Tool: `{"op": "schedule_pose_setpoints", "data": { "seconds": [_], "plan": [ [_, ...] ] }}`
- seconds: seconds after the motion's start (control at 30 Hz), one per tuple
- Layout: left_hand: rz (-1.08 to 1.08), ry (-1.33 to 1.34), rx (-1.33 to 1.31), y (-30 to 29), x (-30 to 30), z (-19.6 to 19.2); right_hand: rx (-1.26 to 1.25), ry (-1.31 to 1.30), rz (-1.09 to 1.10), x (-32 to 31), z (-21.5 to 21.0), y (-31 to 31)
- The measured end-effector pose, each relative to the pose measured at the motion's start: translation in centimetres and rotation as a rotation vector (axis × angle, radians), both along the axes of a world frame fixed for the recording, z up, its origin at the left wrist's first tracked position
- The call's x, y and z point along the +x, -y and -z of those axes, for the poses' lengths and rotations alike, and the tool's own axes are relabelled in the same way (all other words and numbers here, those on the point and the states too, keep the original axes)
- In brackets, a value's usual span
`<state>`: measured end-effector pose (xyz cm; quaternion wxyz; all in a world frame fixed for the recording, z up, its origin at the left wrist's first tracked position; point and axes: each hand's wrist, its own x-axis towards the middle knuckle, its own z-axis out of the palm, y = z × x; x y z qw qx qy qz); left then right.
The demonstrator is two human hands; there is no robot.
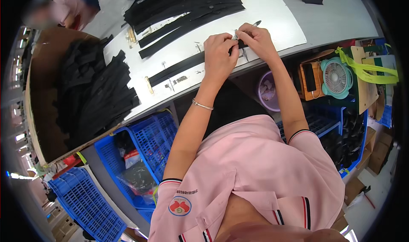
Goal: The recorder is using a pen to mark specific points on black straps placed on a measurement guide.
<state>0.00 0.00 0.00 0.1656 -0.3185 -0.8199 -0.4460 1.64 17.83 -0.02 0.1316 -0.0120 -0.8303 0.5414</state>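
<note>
Matt black cloth strip (179, 67), smooth white tabletop (277, 11), glossy blue plastic crates (149, 139), brown cardboard box (40, 114)

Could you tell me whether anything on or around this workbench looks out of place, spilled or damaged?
Nothing stands out. Both hands, left hand and right hand, pinch one black strip on the white table. Small metal fittings lie loosely scattered, not spilled. More black strips lie piled behind.

Bright even overhead light, soft shadows, fisheye bending, dark vignetted rim, blurred corners
</note>
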Motion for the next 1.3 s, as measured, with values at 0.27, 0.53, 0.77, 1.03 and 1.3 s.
{"op": "schedule_pose_setpoints", "data": {
  "seconds": [0.27, 0.53, 0.77, 1.03, 1.3],
  "plan": [
    [-0.005, -0.008, -0.004, -0.1, 0.3, 0.1, 0.216, -0.031, 0.031, 0.2, -0.4, 0.2],
    [-0.009, 0.004, -0.014, 0.0, 0.1, 0.0, 0.001, 0.034, -0.002, 0.4, -0.9, -0.1],
    [-0.002, 0.046, -0.041, 0.1, 0.1, -0.1, 0.026, 0.083, -0.067, 0.7, -1.1, -0.4],
    [-0.012, 0.037, -0.021, 0.2, 0.2, 0.0, 0.111, 0.055, -0.067, 0.8, -1.1, -0.1],
    [-0.011, 0.030, 0.003, -0.1, 0.2, 0.1, 0.238, 0.015, -0.109, 0.9, -1.0, -0.5]
  ]
}}
